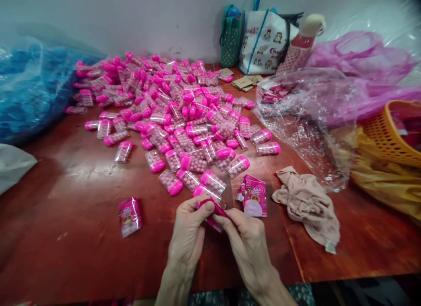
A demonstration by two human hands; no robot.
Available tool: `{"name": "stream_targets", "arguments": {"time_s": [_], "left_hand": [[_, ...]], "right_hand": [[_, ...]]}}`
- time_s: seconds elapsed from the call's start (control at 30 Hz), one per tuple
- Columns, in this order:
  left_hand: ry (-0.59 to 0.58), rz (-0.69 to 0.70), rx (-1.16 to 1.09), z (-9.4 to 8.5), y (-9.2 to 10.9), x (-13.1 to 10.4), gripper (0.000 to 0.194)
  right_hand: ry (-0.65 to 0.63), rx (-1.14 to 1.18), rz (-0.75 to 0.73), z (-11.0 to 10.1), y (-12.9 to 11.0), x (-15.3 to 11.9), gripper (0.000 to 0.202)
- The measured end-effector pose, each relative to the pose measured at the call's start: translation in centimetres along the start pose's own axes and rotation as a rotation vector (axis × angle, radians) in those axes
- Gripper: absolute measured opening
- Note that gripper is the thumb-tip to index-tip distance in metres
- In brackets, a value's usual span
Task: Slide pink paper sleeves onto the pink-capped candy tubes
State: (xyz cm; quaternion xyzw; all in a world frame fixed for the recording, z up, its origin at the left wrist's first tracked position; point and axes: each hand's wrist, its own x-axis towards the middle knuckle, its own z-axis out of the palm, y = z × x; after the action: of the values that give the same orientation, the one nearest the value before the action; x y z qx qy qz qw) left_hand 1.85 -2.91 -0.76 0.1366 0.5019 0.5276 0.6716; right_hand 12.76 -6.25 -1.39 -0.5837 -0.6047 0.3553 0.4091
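Observation:
Near the front of the table, my left hand (188, 227) and my right hand (247, 238) meet, pinching a pink printed sleeve (215, 223) between thumbs and fingers. Whether a container is inside the sleeve cannot be made out. Just beyond my fingertips begins a large heap of clear containers (194, 162) with bright pink caps and pale pink balls inside. Right of my hands lie flat pink printed sleeves (255, 196). To the left, apart from the heap, a container in a pink sleeve (130, 217) lies alone.
A crumpled beige cloth (307, 205) lies at the right, near a clear plastic bag (309, 130) with pink sleeves inside. Further right stands a yellow basket (391, 130). A blue bag (33, 86) sits left. At the wall stand a white tote (265, 42) and a bottle (301, 47).

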Motion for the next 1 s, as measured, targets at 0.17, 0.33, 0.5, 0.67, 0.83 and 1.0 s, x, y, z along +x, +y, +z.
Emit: {"name": "stream_targets", "arguments": {"time_s": [0.17, 0.33, 0.5, 0.67, 0.83, 1.0], "left_hand": [[0.031, 0.045, 0.000, -0.2, -0.3, -0.3, 0.023], [0.050, 0.235, 0.186, -0.8, -0.4, -1.1, 0.022], [0.069, 0.378, 0.281, -1.7, -0.4, -1.2, 0.016], [-0.229, 0.188, 0.256, -2.4, 0.5, -0.7, 0.007], [-0.191, 0.284, 0.298, -2.6, 1.0, -0.6, 0.006], [-0.094, 0.286, 0.165, -2.2, 0.2, -0.8, 0.008]], "right_hand": [[-0.075, -0.009, 0.005, 0.1, 0.0, 0.0, 0.039], [-0.116, 0.027, 0.038, -0.1, -0.1, -0.1, 0.040], [-0.183, 0.039, 0.057, -0.2, 0.0, -0.1, 0.039], [-0.259, 0.068, 0.046, -0.7, -0.1, 0.3, 0.038], [-0.235, 0.242, 0.194, -1.0, -0.4, 0.5, 0.020], [-0.211, 0.272, 0.227, -0.8, -0.5, 0.4, 0.019]]}}
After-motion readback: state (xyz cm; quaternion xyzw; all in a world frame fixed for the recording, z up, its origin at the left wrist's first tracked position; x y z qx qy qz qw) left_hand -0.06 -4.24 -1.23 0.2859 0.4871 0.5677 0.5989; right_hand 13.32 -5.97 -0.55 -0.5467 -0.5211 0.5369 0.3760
